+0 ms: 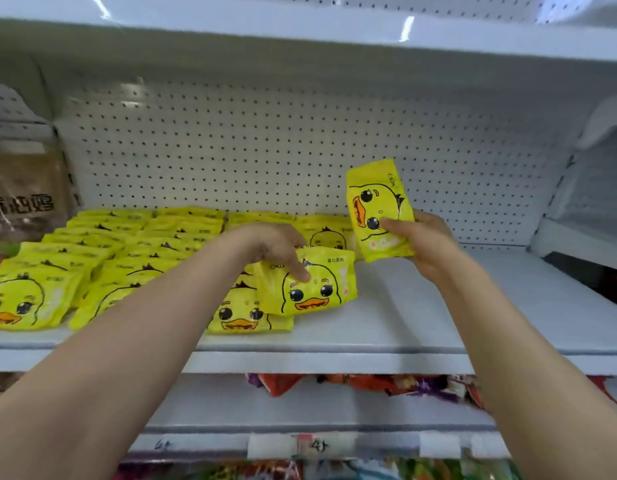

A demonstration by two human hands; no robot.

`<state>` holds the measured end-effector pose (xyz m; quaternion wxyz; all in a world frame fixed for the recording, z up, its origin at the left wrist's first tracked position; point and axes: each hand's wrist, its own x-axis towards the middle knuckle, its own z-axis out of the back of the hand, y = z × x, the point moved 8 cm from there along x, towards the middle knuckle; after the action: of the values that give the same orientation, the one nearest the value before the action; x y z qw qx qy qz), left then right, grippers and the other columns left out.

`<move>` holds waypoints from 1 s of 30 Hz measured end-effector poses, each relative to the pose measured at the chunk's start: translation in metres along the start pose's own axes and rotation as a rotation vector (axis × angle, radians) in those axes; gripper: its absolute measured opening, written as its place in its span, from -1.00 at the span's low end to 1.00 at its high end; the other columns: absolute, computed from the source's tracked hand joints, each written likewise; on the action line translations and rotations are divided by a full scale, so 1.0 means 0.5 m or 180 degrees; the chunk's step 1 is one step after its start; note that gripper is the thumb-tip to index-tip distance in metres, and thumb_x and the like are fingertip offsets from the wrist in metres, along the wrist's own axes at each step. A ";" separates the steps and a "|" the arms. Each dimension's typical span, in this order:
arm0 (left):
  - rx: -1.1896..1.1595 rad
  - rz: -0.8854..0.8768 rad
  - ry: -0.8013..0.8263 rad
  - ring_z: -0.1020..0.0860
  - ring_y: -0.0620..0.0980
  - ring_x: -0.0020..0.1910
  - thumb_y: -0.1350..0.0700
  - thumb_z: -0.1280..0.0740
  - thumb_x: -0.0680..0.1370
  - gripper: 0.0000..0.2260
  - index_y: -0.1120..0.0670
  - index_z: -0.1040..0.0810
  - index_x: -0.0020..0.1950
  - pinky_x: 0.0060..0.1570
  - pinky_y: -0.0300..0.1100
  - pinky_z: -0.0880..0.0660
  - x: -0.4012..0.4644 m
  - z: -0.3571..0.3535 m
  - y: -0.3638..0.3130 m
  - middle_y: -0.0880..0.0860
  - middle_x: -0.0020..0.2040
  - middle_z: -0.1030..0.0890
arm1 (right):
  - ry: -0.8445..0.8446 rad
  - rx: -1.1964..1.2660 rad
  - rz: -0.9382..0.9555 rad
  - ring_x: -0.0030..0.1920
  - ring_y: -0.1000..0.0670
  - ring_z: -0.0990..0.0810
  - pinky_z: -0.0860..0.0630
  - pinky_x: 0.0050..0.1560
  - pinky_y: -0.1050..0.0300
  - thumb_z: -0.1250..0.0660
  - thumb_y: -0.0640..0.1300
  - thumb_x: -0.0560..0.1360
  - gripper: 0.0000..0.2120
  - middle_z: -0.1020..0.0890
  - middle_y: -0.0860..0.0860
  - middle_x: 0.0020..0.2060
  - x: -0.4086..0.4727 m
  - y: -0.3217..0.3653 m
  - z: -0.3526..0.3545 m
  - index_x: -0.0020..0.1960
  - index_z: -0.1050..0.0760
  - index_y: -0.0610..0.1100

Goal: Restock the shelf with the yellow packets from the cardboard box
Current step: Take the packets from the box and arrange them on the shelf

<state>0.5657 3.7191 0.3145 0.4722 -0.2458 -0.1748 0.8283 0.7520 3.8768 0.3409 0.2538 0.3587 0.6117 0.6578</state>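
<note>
Fingers of the left hand (277, 245) curled down over the top edge of a yellow packet (309, 285), fingertips pressing on its front just above the printed duck face, thumb hidden behind. Packet held tilted, its lower edge touching or nearly touching the front packet (246, 315) of the third row; cannot tell which.

Fingers of the right hand (426, 239) wrapped round the lower half of a second yellow packet (379, 209), thumb lying across the front near the duck's eye, other fingers behind and mostly hidden. Held up in the air above the white shelf (404, 320), turned sideways so that the duck face lies on its side, well apart from the shelf surface.

Rows of yellow packets (103, 258) already lying on the left part of the shelf, overlapping one another from front to back, reaching to the perforated back panel (265, 147). More yellow packets standing further back, behind the left hand. Right part of the shelf bare white.

Brown bag (25, 192) with blurred lettering at the far left, beside the rows. Colourful packages (369, 384) on the lower level, under the shelf edge. Price labels (315, 445) on the strip below, writing too blurred to read. Cardboard box not in the view.
</note>
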 end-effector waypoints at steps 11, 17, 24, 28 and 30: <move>0.0463 0.0138 0.0086 -0.30 0.10 0.46 -0.04 -0.53 0.41 -0.25 0.06 -0.29 0.52 0.41 0.01 -0.30 0.195 -0.009 -0.070 0.02 0.50 -0.33 | 0.0029 -0.0206 -0.0036 -0.20 -0.04 -0.70 -0.64 -0.17 0.11 -0.47 -0.29 0.43 -0.82 -0.73 -0.07 -0.10 0.113 -0.035 0.077 0.00 -0.64 -0.10; 0.0910 0.0045 0.0019 -0.46 0.06 0.29 -0.09 -0.53 0.39 -0.38 0.02 -0.44 0.39 0.28 0.01 -0.43 0.253 -0.007 -0.075 -0.03 0.34 -0.48 | -0.0013 -0.0250 -0.0027 -0.13 -0.08 -0.71 -0.63 -0.14 0.09 -0.48 -0.28 0.43 -0.78 -0.73 -0.08 -0.07 0.148 -0.043 0.103 0.07 -0.65 -0.15; 0.1114 -0.0126 -0.0484 -0.46 0.06 0.25 -0.06 -0.55 0.38 -0.31 0.05 -0.35 0.43 0.13 -0.12 -0.45 0.288 0.026 -0.057 0.04 0.33 -0.44 | -0.0019 -0.0248 -0.0054 -0.14 -0.04 -0.71 -0.60 -0.16 0.13 -0.48 -0.27 0.43 -0.80 -0.73 -0.06 -0.07 0.175 -0.057 0.109 0.05 -0.65 -0.13; 0.0988 -0.0346 -0.0763 -0.43 0.00 0.15 -0.01 -0.57 0.35 -0.38 0.03 -0.39 0.33 0.03 -0.15 -0.41 0.299 0.033 -0.049 0.03 0.26 -0.46 | 0.0034 -0.0219 -0.0059 -0.13 -0.07 -0.71 -0.63 -0.12 0.09 -0.48 -0.29 0.43 -0.80 -0.73 -0.09 -0.07 0.182 -0.070 0.094 0.04 -0.65 -0.15; 0.0969 -0.0444 -0.0862 -0.42 0.00 0.15 0.00 -0.58 0.34 -0.40 0.01 -0.41 0.30 0.06 -0.13 -0.42 0.303 0.034 -0.049 0.03 0.23 -0.47 | 0.0059 -0.0242 -0.0083 -0.13 -0.06 -0.71 -0.62 -0.12 0.10 -0.48 -0.29 0.43 -0.79 -0.74 -0.07 -0.07 0.185 -0.076 0.089 0.05 -0.66 -0.15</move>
<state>0.5076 3.8619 0.3045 0.5322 -0.0454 -0.1262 0.8359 0.7261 3.9805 0.3182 0.2701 0.3347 0.5933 0.6805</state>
